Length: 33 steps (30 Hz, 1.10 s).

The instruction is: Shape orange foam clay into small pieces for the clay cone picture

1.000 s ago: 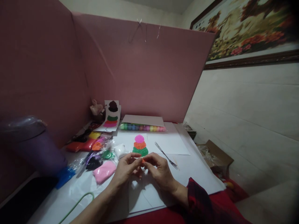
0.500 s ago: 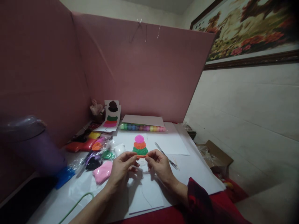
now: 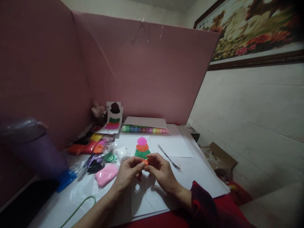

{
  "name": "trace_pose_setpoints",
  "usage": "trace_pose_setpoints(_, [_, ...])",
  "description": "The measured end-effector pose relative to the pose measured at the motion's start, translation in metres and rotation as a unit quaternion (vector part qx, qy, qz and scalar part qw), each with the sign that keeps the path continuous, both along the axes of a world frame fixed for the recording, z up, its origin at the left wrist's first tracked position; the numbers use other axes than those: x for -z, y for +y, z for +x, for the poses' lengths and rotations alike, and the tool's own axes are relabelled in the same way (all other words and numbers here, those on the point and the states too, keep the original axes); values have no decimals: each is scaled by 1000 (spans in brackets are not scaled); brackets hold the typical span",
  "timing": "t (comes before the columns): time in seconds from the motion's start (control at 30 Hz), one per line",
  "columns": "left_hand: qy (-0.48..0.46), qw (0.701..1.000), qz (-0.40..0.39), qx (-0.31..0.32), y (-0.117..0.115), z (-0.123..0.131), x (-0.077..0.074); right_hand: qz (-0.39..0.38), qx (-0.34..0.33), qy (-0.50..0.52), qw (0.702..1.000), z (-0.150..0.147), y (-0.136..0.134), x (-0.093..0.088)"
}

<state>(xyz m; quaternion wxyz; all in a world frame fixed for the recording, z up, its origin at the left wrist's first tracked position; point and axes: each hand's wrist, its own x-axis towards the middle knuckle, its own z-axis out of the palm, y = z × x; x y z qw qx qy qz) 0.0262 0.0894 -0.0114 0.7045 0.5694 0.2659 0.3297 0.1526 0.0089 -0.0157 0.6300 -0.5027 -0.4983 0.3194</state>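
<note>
A small lump of orange modelling clay is pinched between the fingertips of both hands. My left hand grips it from the left, thumb against forefinger, and my right hand grips it from the right. Just beyond the fingers lies a white sheet with a stack of clay shapes: a pink round on top, an orange layer under it and a green layer lowest. The fingers partly cover the green layer and the paper below it.
Right of the hands lies a metal fork. Bagged clay in several colours, including a pink pack, is on the left near a purple bin. Behind are a strip of coloured clay and a sample picture. A green cord lies front left.
The orange clay went from a stretched strip between the hands to a compact lump. Both hands came closer together, so their fingertips nearly meet.
</note>
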Motion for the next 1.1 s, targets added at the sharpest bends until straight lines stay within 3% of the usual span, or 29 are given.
trace_pose_setpoints(0.43, [-3, 1000, -5, 9, 0, 0, 0, 39, 42, -162, 985, 0, -4, -5])
trace_pose_setpoints(0.6, [-3, 999, -46, -14, 2, -1, -1, 14, 62, -102, 993, -1, -3, -3])
trace_pose_setpoints(0.73, [-5, 999, -53, -9, 3, -2, 1, 3, 33, -9, 999, 1, 0, -1])
trace_pose_setpoints(0.93, [-84, 990, -62, -94, 1, -2, 2, -3, 58, 18, 998, 4, 6, 6])
trace_pose_setpoints(1.1, [-46, 997, -41, -43, 1, -1, 0, -10, 90, 30, 995, 6, 8, 8])
